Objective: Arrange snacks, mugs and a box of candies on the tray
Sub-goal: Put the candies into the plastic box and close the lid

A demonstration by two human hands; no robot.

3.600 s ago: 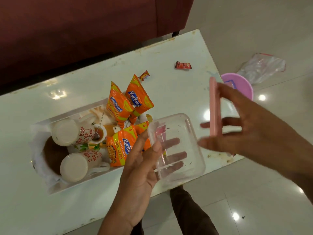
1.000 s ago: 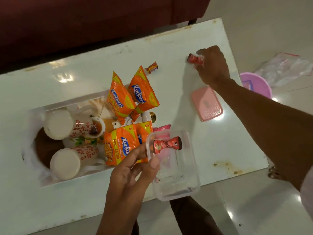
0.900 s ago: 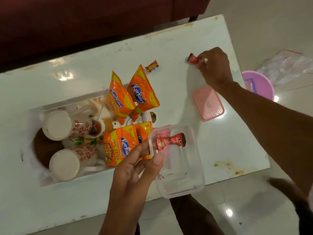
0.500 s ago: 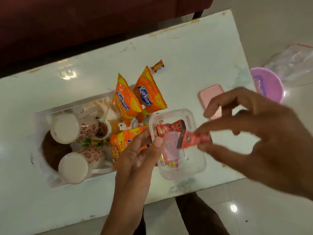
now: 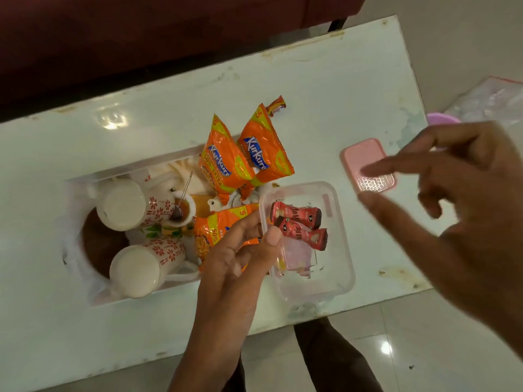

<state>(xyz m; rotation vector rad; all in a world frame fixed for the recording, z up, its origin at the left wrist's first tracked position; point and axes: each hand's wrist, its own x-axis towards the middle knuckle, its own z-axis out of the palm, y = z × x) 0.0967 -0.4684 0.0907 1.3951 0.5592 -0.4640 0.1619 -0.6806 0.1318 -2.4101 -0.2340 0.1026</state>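
Observation:
My left hand [image 5: 240,250] grips the left rim of a clear plastic box [image 5: 325,278], thumb inside the edge. Two red candies [image 5: 297,222] lie in the box. My right hand [image 5: 467,222] hovers to the box's right, fingers spread, holding nothing. The box's pink lid [image 5: 368,165] lies flat on the table behind it. A white tray [image 5: 99,179] at the left holds two white mugs with red flowers [image 5: 135,205] [image 5: 144,264] lying on their sides. Orange Kurkure snack packets [image 5: 246,157] lean at its right end. One orange-red candy [image 5: 276,104] lies loose beyond them.
The white table [image 5: 311,80] is stained near its front right corner. A dark red sofa [image 5: 141,29] stands behind it. On the floor to the right are a purple bowl [image 5: 441,118] and a clear plastic bag [image 5: 495,100]. My leg [image 5: 325,357] shows below the table edge.
My right hand picked a red candy off the far right of the table, carried it to the box and let it go. Two candies lie in the box now.

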